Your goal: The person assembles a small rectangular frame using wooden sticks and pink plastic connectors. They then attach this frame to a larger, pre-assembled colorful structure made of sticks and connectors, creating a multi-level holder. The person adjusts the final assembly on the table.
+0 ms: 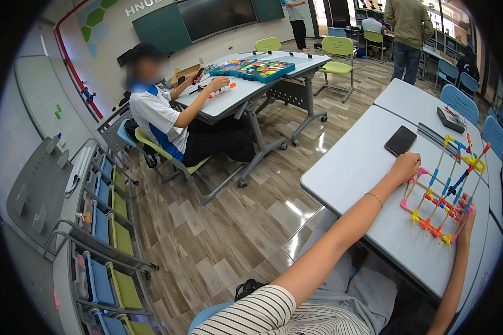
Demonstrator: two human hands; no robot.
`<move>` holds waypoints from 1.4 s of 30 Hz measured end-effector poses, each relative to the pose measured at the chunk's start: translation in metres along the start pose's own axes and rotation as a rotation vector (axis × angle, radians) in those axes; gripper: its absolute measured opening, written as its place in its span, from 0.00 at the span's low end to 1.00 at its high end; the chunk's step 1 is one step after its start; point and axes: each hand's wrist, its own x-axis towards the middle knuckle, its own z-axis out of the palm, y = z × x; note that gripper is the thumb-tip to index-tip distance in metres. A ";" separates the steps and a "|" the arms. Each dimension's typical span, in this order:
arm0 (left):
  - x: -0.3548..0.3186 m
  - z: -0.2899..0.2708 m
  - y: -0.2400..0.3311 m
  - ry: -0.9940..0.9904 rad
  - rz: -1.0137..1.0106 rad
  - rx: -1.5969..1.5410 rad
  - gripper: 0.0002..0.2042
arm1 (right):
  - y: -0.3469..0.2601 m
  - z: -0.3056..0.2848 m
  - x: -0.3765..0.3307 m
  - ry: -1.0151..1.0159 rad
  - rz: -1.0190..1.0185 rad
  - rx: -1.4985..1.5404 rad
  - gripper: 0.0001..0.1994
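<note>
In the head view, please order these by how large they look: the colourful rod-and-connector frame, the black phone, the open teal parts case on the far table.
1. Colourful rod-and-connector frame, clearly largest, though nearest to the camera.
2. Open teal parts case, farther away.
3. Black phone, smallest.

Rod-and-connector frame (444, 187) sitting on table (352, 167) at right of frame, left hand (405, 166) touching its left edge, right hand (465, 215) at its lower right corner. Phone (400, 140) lying just above left hand. Seated person (167, 120) working at second table (262, 78), upper centre. Storage rack (103, 234) standing at lower left.
</note>
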 end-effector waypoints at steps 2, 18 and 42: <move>0.000 0.000 0.001 -0.007 -0.008 -0.002 0.07 | 0.000 -0.002 0.002 -0.021 -0.006 -0.019 0.27; 0.000 -0.003 0.003 -0.051 -0.049 -0.020 0.08 | 0.004 -0.007 0.006 -0.074 -0.004 0.031 0.28; -0.001 -0.005 0.006 -0.058 -0.054 -0.055 0.08 | 0.000 -0.003 0.002 -0.036 -0.055 -0.035 0.27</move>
